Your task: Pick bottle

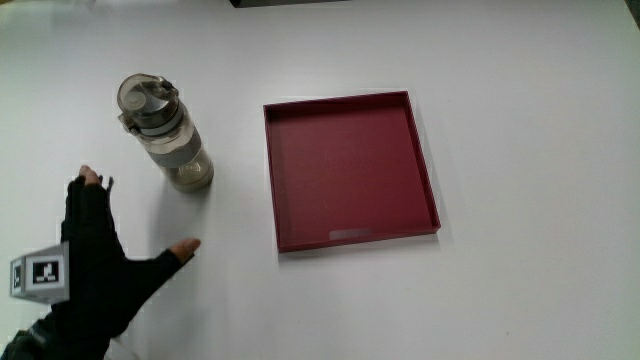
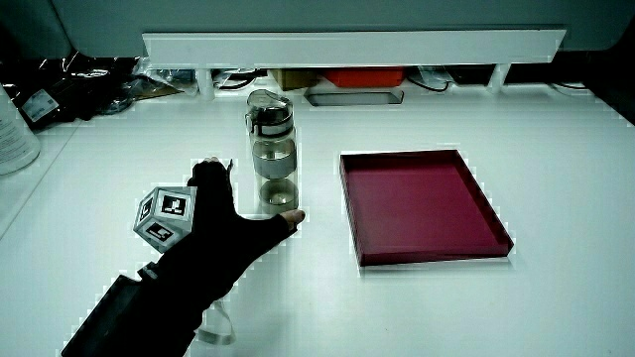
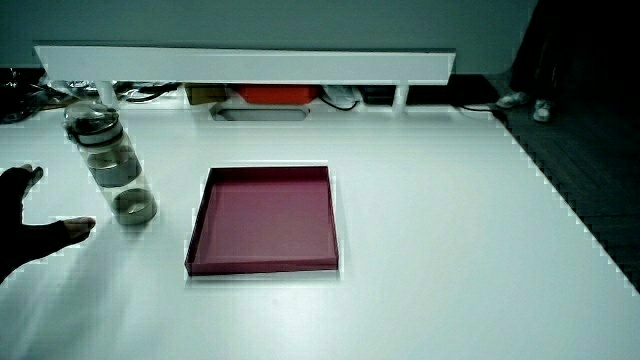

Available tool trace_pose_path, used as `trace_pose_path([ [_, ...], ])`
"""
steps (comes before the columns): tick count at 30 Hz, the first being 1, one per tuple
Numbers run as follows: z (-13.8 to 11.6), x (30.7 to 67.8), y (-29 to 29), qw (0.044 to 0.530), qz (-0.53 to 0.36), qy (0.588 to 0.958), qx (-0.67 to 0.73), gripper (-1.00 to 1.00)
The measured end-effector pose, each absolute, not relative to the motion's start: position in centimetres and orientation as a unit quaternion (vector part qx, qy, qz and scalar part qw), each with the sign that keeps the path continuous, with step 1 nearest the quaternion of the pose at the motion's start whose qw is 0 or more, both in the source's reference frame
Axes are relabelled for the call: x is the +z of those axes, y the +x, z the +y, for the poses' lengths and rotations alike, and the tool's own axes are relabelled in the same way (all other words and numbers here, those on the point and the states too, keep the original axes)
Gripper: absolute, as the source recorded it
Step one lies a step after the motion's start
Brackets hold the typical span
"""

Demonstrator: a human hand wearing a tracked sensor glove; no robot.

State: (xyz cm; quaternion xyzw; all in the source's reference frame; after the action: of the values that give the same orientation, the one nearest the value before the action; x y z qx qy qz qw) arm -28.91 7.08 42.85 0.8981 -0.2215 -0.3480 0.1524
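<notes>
So the bottle (image 1: 165, 135) is standing upright on the table (image 1: 530, 150), just beside the tray (image 1: 350, 170) but not touching it. There's a strip of bare table between them. It's a clear bottle with a grey band round the middle and a dark flip lid, and both side views show it upright (image 2: 273, 149) (image 3: 115, 170).

The hand (image 1: 95, 265) is near the bottle, on the person's side of it and a bit further from the tray than the bottle is. It's open: fingers spread, palm down, holding nothing. The thumb (image 1: 185, 248) sticks out toward the base of the bottle. In the main view there's a clear gap between thumb and bottle. In a side view (image 2: 213, 243) the thumb tip looks almost up against the base, so I can't tell from that one. I'd go with no contact.

The cube (image 1: 40, 273) sits on the back of the hand, and it's also easy to spot in a side view (image 2: 164, 218).

The tray is dark red, square and shallow, and it lies flat around the middle of the frame. The white partition (image 2: 347, 45) runs along the table edge farthest from the person.
</notes>
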Motion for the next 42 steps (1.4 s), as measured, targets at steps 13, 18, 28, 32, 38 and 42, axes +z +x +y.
trace_pose_path([
  [13, 3.0, 46.7, -30.2, 0.097, -0.218, 0.879, -0.412, 0.0],
  [18, 1.8, 47.8, -30.0, 0.092, -0.226, 0.872, -0.425, 0.0],
  [28, 0.2, 49.0, -29.6, 0.079, -0.23, 0.868, -0.433, 0.0],
  [32, 0.0, 49.3, -29.5, 0.085, -0.22, 0.873, -0.427, 0.0],
  [38, 0.3, 49.5, -29.6, 0.081, -0.224, 0.868, -0.435, 0.0],
  [42, 0.4, 49.7, -29.7, 0.059, -0.242, 0.853, -0.458, 0.12],
])
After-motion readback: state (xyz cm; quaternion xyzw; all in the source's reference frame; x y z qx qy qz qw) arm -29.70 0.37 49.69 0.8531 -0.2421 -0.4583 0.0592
